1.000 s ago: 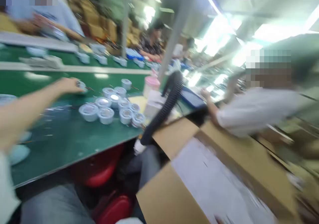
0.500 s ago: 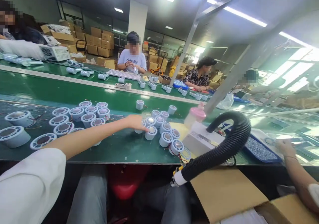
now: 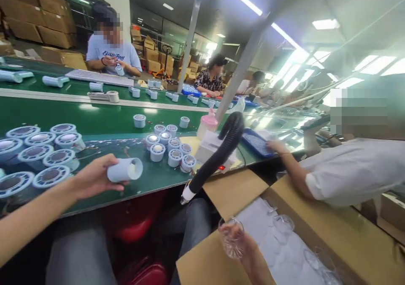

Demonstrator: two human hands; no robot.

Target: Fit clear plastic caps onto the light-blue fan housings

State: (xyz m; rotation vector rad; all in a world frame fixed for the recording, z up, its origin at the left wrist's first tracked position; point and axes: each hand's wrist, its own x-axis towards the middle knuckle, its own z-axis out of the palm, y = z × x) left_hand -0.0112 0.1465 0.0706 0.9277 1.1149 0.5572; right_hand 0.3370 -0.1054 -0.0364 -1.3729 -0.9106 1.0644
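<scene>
Two long green benches fill my view, and I take the near green bench [image 3: 104, 120] as my landmark. At its right end, below its edge, sits an open cardboard box [image 3: 284, 230] with white sheets and clear glass pieces inside; a co-worker in a white shirt [image 3: 351, 171] leans over the far side of it. From the bench's right part a black ribbed hose [image 3: 218, 154] curves down over the front edge. On the bench top stand many pale round housings [image 3: 169, 143], larger ones toward its left end. My left hand [image 3: 91, 177], just above the front edge, is closed around a pale cylinder [image 3: 125, 169] lying on its side. My right hand [image 3: 237, 236], below the bench and over the box's near flap, grips a clear glass cup [image 3: 230, 234].
</scene>
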